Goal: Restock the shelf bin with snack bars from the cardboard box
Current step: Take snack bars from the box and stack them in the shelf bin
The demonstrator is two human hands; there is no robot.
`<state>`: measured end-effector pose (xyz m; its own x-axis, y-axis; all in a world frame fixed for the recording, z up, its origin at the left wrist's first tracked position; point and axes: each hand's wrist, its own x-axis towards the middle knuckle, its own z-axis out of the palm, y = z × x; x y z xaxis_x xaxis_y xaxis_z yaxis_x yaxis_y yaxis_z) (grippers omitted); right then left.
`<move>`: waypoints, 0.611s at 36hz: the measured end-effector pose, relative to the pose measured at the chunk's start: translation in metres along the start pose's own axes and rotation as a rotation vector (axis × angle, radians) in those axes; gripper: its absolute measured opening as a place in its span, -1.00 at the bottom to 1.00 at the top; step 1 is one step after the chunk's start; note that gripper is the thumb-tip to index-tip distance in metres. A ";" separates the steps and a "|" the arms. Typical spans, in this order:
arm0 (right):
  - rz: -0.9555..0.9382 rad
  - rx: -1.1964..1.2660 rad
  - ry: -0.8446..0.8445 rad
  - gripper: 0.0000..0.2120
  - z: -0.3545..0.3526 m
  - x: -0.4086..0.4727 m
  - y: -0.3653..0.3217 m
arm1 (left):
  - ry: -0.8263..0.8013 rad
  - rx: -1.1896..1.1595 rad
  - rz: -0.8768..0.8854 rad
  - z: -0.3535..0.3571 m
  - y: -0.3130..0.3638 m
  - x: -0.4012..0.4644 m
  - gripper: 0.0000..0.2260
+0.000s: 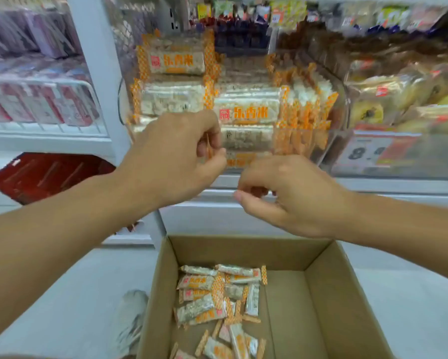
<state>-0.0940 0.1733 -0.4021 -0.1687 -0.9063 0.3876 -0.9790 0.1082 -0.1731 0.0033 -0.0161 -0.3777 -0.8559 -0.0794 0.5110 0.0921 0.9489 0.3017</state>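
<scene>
Snack bars (246, 112) in clear wrappers with orange checked ends fill a clear shelf bin (329, 149), stacked flat on the left and standing on edge on the right. My left hand (173, 154) is at the bin's front, its fingers pinching the orange end of a snack bar (246, 138) lying there. My right hand (287, 195) hovers just below the bin's front edge with curled fingers; whether they hold anything is hidden. Below both hands stands the open cardboard box (329, 294), with several loose bars (207, 304) piled on its left side.
A white shelf post (98, 73) stands left of the bin, with pink packs beyond it. Packaged pastries (388, 99) fill the neighbouring bin on the right, above a price tag (373, 151). A red pack (49, 174) lies lower left. A shoe (132, 322) is beside the box.
</scene>
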 end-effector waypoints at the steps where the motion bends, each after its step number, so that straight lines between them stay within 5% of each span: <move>1: 0.096 0.028 -0.181 -0.76 0.024 -0.011 -0.005 | -0.170 0.005 -0.036 0.011 0.001 -0.014 -0.93; 5: 0.556 0.167 -0.985 -0.59 0.128 -0.064 -0.011 | -0.937 0.160 -0.195 0.073 -0.001 -0.091 -0.76; 8: 0.772 0.248 -1.189 -0.54 0.186 -0.109 -0.022 | -1.396 0.301 -0.304 0.130 -0.010 -0.165 -0.58; 13: 1.065 0.484 -1.008 -0.68 0.232 -0.162 -0.038 | -1.402 0.217 -0.639 0.197 0.007 -0.229 -0.54; 15: 1.102 0.516 -0.962 -0.45 0.244 -0.171 -0.039 | -1.372 0.180 -0.721 0.217 0.015 -0.244 -0.60; 19: 1.058 0.415 -0.936 -0.24 0.286 -0.178 -0.026 | -1.434 0.216 -0.734 0.238 0.006 -0.261 -0.53; 22: 1.088 0.387 -0.926 -0.43 0.312 -0.182 -0.016 | -1.521 0.234 -0.664 0.246 -0.002 -0.261 -0.53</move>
<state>-0.0121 0.2086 -0.7527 -0.5050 -0.4012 -0.7642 -0.3070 0.9110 -0.2754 0.1010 0.0783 -0.7095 -0.4059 -0.2432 -0.8810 -0.4157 0.9076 -0.0590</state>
